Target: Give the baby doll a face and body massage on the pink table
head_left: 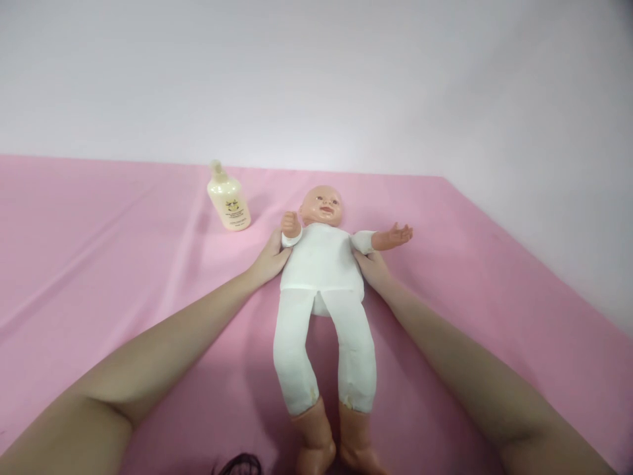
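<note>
The baby doll (321,264) lies face up on the pink sheet (99,264), the left hand (271,258) and right hand (372,269) cupping its torso from both sides (2 loose holds); the lotion bottle (228,199) stands untouched nearby, cap on

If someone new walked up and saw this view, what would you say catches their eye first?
First the baby doll in its white suit, lying face up in the middle of the pink sheet. The left hand and the right hand press against its sides under the arms. A cream bottle stands to the left of the doll's head, near the white wall.
</note>
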`<state>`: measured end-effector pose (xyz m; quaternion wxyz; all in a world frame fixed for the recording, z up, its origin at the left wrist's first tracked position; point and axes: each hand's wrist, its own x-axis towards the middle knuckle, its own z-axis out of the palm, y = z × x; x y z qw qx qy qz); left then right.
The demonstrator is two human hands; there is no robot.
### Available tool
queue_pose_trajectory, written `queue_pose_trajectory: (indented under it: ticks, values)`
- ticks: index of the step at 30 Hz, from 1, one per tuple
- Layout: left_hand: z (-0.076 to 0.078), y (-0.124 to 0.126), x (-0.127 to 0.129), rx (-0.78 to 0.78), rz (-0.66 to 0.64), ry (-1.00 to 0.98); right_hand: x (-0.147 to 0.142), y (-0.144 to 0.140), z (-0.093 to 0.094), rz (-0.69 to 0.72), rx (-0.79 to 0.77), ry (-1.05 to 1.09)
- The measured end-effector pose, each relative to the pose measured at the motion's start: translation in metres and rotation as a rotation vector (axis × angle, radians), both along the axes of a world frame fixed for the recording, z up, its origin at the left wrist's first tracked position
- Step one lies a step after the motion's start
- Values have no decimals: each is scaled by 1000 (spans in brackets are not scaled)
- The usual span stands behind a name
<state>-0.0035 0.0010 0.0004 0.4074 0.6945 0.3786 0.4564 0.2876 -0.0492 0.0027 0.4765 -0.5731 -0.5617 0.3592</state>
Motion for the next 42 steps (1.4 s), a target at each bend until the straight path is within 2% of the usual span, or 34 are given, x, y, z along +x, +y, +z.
queue_pose_trajectory:
  ticks: [28,42]
  values:
    - [-8,5,-3,19,6,20,0,0,1,1,18,-20]
    - [-6,4,-2,-3,-5,-5,-1,0,1,-10,16,-10]
